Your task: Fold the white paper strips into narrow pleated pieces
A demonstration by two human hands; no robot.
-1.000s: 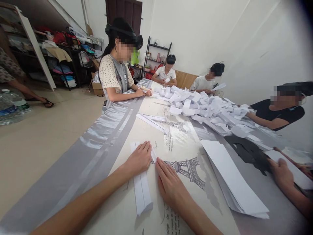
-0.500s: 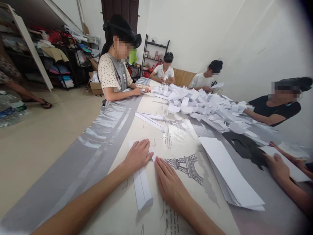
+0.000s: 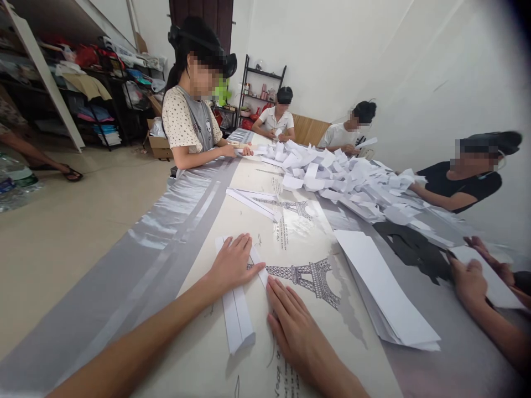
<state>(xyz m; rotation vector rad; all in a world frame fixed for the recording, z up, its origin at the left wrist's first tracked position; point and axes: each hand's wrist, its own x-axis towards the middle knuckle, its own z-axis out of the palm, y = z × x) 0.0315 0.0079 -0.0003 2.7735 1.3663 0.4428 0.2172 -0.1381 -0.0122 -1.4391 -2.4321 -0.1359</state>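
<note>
A long white paper strip point(image 3: 237, 315) with lengthwise creases lies on the printed table cover. My left hand point(image 3: 234, 261) rests flat over its upper part, fingers stretched out and thumb pointing right. From under that hand a narrow folded paper piece point(image 3: 258, 264) slants down to the right. My right hand point(image 3: 292, 320) lies with extended fingers, its fingertips at the lower end of this narrow piece. What joins the two paper parts is hidden beneath my left hand. Farther up the table is another folded paper strip point(image 3: 251, 202), bent into a narrow V.
To the right lies a stack of white sheets point(image 3: 385, 293), with a black cloth-like thing point(image 3: 410, 249) beyond it. A large heap of paper pieces point(image 3: 332, 171) covers the far table. Several co-workers sit around; one's hand point(image 3: 468, 282) holds paper at the right.
My right hand has slid slightly down along the narrow paper piece, showing more of it. My left hand stays flat on the strip. The whole view has shifted slightly.
</note>
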